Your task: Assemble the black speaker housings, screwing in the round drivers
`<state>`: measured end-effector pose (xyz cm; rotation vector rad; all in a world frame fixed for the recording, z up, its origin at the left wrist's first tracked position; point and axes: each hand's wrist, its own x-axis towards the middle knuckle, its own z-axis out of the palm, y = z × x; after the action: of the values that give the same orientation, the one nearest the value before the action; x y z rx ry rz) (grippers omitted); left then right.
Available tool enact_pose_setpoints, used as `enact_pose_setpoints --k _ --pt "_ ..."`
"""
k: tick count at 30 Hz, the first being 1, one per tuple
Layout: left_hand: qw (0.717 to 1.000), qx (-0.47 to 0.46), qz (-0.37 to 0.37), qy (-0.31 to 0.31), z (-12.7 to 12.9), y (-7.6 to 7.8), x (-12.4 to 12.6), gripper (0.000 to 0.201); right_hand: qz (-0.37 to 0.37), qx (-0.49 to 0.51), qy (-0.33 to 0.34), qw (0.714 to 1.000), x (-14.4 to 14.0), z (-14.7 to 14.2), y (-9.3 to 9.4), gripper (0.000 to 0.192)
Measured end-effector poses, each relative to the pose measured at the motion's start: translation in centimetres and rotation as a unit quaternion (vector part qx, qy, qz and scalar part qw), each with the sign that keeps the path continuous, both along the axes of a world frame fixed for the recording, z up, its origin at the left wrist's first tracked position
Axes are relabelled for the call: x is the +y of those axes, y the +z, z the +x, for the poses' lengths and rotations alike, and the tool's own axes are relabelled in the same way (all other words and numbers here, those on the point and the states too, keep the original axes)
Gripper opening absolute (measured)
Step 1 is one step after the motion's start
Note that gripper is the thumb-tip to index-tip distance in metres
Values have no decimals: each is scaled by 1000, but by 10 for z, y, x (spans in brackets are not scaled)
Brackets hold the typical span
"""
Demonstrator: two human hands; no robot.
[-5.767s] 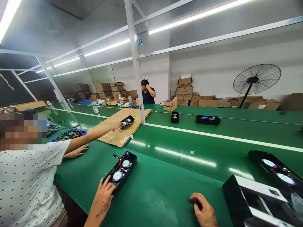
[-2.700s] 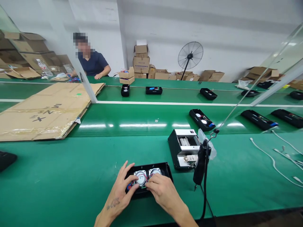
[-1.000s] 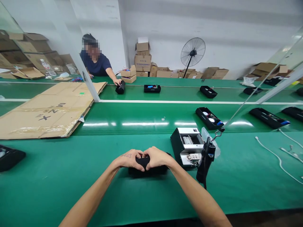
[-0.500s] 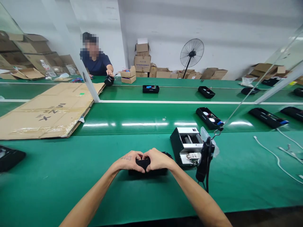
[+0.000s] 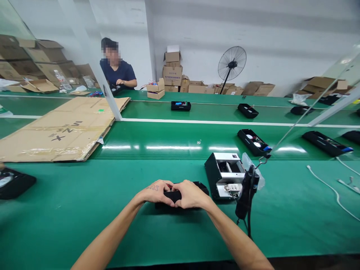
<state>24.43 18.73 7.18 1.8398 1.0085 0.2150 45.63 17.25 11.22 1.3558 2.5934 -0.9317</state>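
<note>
I have both hands on a black speaker case [image 5: 180, 200] lying flat on the green tabletop [image 5: 84, 210] right in front of me. My left hand [image 5: 154, 192] is curled over the left half of its top, and my right hand [image 5: 191, 193] is curled over the right half, so both are closed on the case and their fingertips meet at its middle. A bit of red wire shows between my thumbs; the inside of the case is hidden by my fingers.

Just to the right of the case stands a black and silver box [image 5: 223, 174], near my right hand but not touching it. A black tool [image 5: 245, 193] hangs on a cable in front of that box, with a clear plastic bag [image 5: 254, 172] behind it. Farther back on the belt lie more open black cases, the nearest one [image 5: 254, 142] behind the box, and another [image 5: 14, 182] at the far left edge. A large flattened cardboard sheet [image 5: 62, 129] lies on the left. White cables [image 5: 332, 191] trail on the right.

Across the line a person in a dark blue shirt [image 5: 117, 73] sits with both hands on the far tabletop. Cardboard boxes [image 5: 172, 71] and a standing fan [image 5: 232, 60] are along the back wall.
</note>
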Motion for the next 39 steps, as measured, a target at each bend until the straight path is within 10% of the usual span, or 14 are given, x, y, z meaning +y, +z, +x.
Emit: enact_pose_setpoints --k 18,30,34,39 --pt "1000 -15 -20 2 -1 -5 7 43 7 -28 -26 999 5 -5 -5 36" --pt "989 27 142 -13 -3 -23 -40 20 96 91 -11 991 -53 13 -22 43" --pt "951 37 305 -36 -3 -57 -81 7 258 319 -165 897 -94 55 -44 40" --pt "883 43 466 -39 -5 -83 -99 10 527 253 -443 680 -110 111 -68 48"
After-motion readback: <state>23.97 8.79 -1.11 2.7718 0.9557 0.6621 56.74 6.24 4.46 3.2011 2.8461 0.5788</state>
